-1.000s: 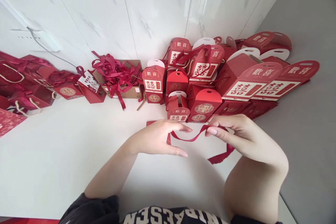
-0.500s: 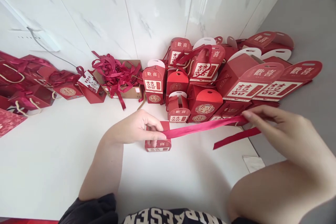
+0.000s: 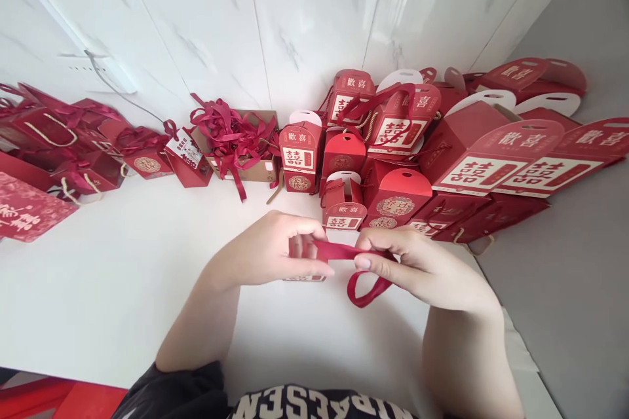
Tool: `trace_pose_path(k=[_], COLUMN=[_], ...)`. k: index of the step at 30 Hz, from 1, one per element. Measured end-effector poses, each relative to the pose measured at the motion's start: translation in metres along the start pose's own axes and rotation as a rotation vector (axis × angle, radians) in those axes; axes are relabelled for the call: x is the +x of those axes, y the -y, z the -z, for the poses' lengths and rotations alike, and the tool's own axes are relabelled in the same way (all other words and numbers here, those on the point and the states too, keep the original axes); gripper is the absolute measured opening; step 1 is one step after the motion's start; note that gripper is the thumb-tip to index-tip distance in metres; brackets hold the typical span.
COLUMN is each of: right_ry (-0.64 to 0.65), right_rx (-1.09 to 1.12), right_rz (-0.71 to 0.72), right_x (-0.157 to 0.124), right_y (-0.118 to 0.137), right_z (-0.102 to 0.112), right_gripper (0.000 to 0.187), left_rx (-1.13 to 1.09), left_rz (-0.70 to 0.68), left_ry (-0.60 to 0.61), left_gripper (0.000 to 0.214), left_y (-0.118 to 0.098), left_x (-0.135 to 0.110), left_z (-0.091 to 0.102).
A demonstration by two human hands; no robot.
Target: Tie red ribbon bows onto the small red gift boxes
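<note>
Nearer the person than the open brown cardboard carton (image 3: pixel 256 172), and a little to its right, the left hand (image 3: pixel 272 250) is closed around a small red paper gift box (image 3: pixel 301 250). Its fingers curl over the top and its thumb sits under the front, so most of the box is hidden and its contents cannot be told. A red satin ribbon (image 3: pixel 339 250) runs from that box to the right hand (image 3: pixel 422 267), which pinches it between thumb and forefinger. Below the pinch the ribbon hangs in a loose loop just above the white surface (image 3: pixel 98 288).

The carton itself stands against the white tiled wall (image 3: pixel 314 19) and holds a tangled heap of loose red ribbons (image 3: pixel 228 134), several trailing over its rim onto the surface. To the carton's right lies a crowded pile of red paper gift boxes with handle flaps (image 3: pixel 393 193), some upright, some tipped on their sides, flaps shut. To the carton's left sit red paper bags with rope handles (image 3: pixel 54 141), leaning on one another, their insides out of view.
</note>
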State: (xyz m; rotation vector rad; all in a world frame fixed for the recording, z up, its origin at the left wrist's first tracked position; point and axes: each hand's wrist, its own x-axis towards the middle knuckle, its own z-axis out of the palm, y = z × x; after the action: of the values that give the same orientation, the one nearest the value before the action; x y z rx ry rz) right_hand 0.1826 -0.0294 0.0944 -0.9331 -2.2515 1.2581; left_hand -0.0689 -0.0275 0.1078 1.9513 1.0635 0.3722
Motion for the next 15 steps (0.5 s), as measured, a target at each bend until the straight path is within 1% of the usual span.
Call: trace_pose_path(k=[3,5,8,9,11,12,15], right_ry=[-0.080,-0.120,-0.168,-0.172,-0.168,-0.160,-0.111], right_rx=[-0.013,-0.004,-0.016,-0.015,0.012,0.039,0.119], right_rz=[-0.023,-0.047,-0.067,-0.071,-0.074,-0.072,-0.054], right_x=[-0.004,-0.003,0.001,0.003,0.005,0.006,0.007], right_y=[-0.002,-0.003,-0.005,-0.006,-0.008,-0.009,-0.010], right_z=[0.004,0.006,0.006,0.006,0.006,0.005,0.005], right_gripper=[0.033,0.031,0.031,0.030,0.026,0.022,0.015], left_rx=[0.303,0.417,0.433,0.422,0.403,0.403,0.443], left_rz=[0.026,0.059,0.060,0.039,-0.008,-0.017,0.006], left_ry=[0.061,0.083,0.125,0.146,0.178,0.173,0.091], left_gripper=[0.038,0.032,0.009,0.009,0.018,0.022,0.031], left_y=[0.015,0.027,0.041,0.044,0.051,0.054,0.064], left_x=[0.000,0.002,0.002,0.001,0.001,0.002,0.008], left_z=[0.004,0.002,-0.004,-0.004,-0.002,0.000,0.009])
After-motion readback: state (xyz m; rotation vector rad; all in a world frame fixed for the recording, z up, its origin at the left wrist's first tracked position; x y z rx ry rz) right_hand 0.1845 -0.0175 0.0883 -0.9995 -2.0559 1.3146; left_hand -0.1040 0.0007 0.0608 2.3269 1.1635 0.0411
